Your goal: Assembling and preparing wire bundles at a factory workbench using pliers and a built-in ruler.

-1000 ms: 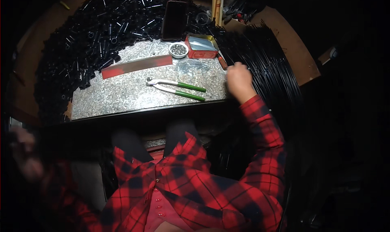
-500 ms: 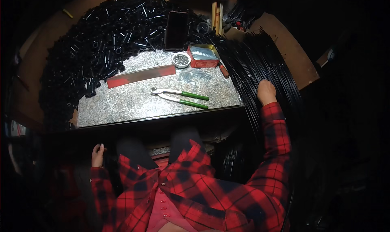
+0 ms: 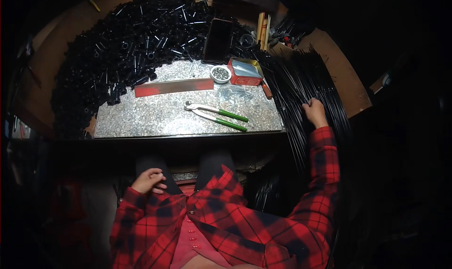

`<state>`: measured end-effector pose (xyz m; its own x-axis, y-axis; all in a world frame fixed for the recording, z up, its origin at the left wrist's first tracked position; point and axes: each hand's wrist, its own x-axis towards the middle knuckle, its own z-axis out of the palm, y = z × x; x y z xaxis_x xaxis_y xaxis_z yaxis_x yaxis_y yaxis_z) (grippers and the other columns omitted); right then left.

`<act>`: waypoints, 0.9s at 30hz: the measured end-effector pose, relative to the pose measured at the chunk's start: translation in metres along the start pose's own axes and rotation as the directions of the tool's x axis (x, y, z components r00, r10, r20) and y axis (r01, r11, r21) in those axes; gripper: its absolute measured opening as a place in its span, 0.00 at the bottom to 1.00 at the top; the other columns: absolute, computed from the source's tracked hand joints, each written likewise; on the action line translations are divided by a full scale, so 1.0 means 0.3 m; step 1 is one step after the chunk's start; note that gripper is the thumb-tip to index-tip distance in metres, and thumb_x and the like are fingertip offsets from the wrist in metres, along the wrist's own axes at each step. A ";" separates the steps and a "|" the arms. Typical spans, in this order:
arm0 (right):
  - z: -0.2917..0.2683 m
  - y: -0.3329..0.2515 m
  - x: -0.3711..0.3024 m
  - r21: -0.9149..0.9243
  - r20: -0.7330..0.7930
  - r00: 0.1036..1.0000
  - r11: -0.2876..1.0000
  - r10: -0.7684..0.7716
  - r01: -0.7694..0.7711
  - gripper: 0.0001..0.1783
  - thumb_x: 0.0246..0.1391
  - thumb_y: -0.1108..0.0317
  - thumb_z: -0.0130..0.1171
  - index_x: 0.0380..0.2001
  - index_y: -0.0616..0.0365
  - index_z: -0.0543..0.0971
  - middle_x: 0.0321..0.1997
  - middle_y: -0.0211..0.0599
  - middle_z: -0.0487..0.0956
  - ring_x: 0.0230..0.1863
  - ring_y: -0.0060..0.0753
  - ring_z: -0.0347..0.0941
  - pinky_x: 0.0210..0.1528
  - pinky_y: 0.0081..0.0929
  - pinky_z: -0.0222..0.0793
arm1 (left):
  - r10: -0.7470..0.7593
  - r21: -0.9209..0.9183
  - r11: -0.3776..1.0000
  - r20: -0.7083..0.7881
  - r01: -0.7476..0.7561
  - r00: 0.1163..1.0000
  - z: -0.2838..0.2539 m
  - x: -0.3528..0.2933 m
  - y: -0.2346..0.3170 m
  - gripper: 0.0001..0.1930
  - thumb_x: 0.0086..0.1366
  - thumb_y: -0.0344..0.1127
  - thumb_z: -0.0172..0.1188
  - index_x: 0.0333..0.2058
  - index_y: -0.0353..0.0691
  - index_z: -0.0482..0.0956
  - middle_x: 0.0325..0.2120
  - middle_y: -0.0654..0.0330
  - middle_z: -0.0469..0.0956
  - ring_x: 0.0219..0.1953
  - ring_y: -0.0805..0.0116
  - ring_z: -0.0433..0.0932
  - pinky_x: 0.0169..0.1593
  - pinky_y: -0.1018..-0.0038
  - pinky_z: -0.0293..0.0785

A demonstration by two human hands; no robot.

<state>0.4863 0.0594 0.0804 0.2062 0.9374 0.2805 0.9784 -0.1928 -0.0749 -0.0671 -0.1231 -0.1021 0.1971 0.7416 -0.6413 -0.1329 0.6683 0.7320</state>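
Observation:
At the right side of the bench, my right hand (image 3: 316, 112) is closed in a pinch on the thin black rods (image 3: 294, 88), which lie in a dense bundle; how many it grips is hidden. My left hand (image 3: 150, 180) rests above my left thigh with fingers loosely bent and apart, and nothing shows in it. Pincers (image 3: 216, 115) with green handles lie with their jaws apart on the speckled board (image 3: 155, 116). Behind them are a red-and-grey flat bar (image 3: 174, 87), a white bowl (image 3: 221, 74) of small metal parts and a red box (image 3: 245, 72) of thin silvery pieces.
A big heap of black tubular parts (image 3: 127, 43) covers the left and back of the bench. A dark phone (image 3: 218, 40) leans at the heap's edge. Beyond the red box stand yellow wooden sticks (image 3: 263, 31) and a clear cup (image 3: 246, 41). A red-handled tool (image 3: 267, 90) lies beside the rods.
My left hand has come up and right, from beside my leg to above my thigh. My right hand remains at the rods, its fingers now pinching. The view has shifted slightly.

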 end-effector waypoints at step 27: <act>-0.426 -0.645 0.005 0.927 -0.008 0.932 0.346 -0.362 0.142 0.11 0.53 0.66 0.58 0.23 0.57 0.68 0.16 0.26 0.70 0.12 0.13 0.62 0.14 0.11 0.57 | 0.954 0.831 -0.152 0.266 -0.535 0.142 0.310 -0.205 0.534 0.35 0.48 0.40 0.68 0.52 0.29 0.64 0.49 0.45 0.68 0.54 0.48 0.65 0.57 0.63 0.61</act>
<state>0.2993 0.0612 0.2176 -0.1619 0.9414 0.2959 0.3530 0.3353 -0.8735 -0.0101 -0.0671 0.0760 0.1594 0.7266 0.6683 0.7216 -0.5477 0.4234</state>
